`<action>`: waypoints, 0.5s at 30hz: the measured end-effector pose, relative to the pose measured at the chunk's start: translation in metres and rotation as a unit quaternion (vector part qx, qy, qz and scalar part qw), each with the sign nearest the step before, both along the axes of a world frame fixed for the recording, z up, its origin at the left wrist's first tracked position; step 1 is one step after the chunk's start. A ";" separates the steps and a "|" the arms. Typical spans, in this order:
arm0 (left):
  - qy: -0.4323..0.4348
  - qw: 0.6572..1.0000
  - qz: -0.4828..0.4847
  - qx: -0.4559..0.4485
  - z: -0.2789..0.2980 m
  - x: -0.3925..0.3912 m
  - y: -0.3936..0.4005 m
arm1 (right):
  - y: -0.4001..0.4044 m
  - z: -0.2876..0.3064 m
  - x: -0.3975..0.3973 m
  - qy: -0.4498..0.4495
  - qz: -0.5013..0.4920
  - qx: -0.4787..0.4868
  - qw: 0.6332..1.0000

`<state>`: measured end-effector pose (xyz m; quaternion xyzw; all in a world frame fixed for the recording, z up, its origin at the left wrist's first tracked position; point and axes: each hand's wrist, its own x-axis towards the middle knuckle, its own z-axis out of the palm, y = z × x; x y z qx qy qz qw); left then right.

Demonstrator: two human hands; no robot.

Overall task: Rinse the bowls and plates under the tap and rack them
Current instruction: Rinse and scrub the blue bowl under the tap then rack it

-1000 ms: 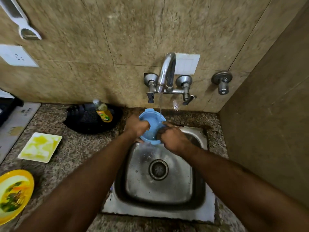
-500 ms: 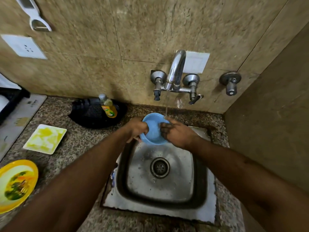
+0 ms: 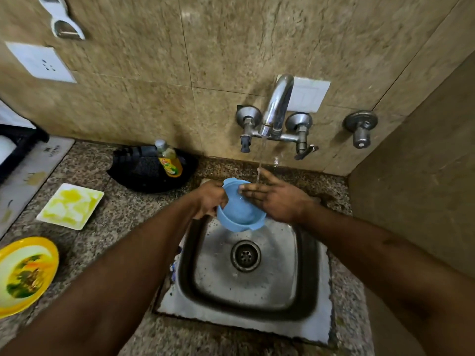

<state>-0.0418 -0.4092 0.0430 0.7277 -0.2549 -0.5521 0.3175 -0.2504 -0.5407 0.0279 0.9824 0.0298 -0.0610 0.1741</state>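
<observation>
A small blue bowl (image 3: 237, 213) is tilted over the far end of the steel sink (image 3: 246, 299). My left hand (image 3: 209, 199) grips its left rim. My right hand (image 3: 273, 199) lies flat with spread fingers against the bowl's right side, fingertips inside it. Water runs from the chrome tap (image 3: 276, 109) onto my right fingers. On the counter at the left lie a white square plate (image 3: 70, 205) smeared yellow and a yellow round plate (image 3: 24, 274) with a printed picture.
A black dish rack (image 3: 144, 170) sits against the wall left of the sink, with a bottle of dish soap (image 3: 169, 160) in front of it. A side wall closes the right. A wall socket (image 3: 42, 62) and a hanging peeler (image 3: 61, 19) are at upper left.
The bowl has tipped further toward me and dropped lower over the sink. My right hand has opened flat against it. The view has shifted left and down.
</observation>
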 end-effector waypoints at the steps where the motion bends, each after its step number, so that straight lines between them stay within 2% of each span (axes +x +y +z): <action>1: -0.005 1.000 -0.007 0.002 0.000 0.004 -0.003 | 0.001 -0.001 0.003 -0.005 -0.011 -0.001 1.000; 4: -0.013 0.999 0.014 -0.037 -0.006 0.005 -0.005 | 0.009 -0.010 0.006 -0.046 -0.037 -0.009 0.998; 7: 0.017 0.984 0.131 -0.121 -0.025 -0.007 -0.008 | 0.031 -0.013 0.011 -0.022 -0.120 0.021 0.992; 8: 0.025 0.978 0.161 -0.131 -0.032 -0.011 -0.009 | 0.039 -0.012 0.012 -0.018 -0.172 0.058 0.983; 9: 0.025 0.974 0.179 -0.133 -0.038 -0.013 -0.008 | 0.046 -0.009 0.012 -0.020 -0.236 0.143 0.961; 10: 0.021 0.972 0.189 -0.136 -0.043 -0.014 -0.007 | 0.049 -0.007 0.011 -0.046 -0.296 0.266 0.916; 12: 0.029 0.973 0.187 -0.131 -0.048 -0.012 -0.004 | 0.054 -0.001 0.007 -0.165 -0.382 0.487 0.768; 13: 0.044 0.975 0.182 -0.123 -0.047 -0.012 -0.003 | 0.055 0.000 0.004 -0.243 -0.398 0.537 0.702; 14: 0.059 0.976 0.174 -0.114 -0.044 -0.012 -0.004 | 0.057 0.002 0.003 -0.310 -0.402 0.536 0.674; 15: 0.071 0.979 0.162 -0.100 -0.040 -0.013 -0.005 | 0.057 0.003 0.004 -0.358 -0.401 0.498 0.681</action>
